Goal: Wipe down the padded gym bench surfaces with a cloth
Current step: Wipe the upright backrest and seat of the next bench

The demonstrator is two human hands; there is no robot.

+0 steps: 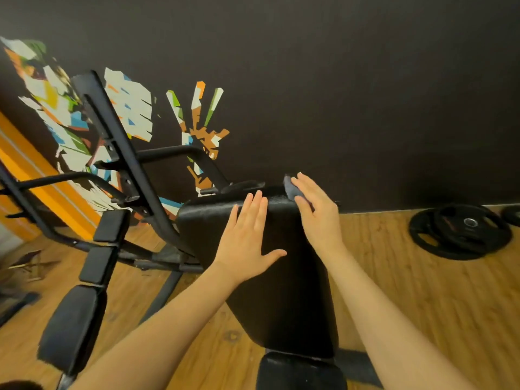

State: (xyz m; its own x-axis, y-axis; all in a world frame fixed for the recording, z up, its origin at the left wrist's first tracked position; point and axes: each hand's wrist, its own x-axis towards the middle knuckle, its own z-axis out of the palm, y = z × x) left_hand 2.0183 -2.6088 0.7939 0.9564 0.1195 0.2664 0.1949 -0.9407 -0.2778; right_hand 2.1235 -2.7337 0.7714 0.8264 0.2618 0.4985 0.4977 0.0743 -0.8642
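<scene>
- The black padded backrest (281,277) of the gym bench runs away from the person toward the dark wall (365,80).
- The left hand (247,240) lies flat on the backrest's upper part, fingers straight, thumb spread.
- The right hand (315,209) presses a grey cloth (292,188) onto the backrest's far right corner; the cloth sits under the straight fingers, peeking out beyond them.
- Weight plates (458,232) lie on the wooden floor, right of the backrest.

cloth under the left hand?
No, the cloth is under the right hand at the pad's top edge; the left hand lies flat on bare padding.
</scene>
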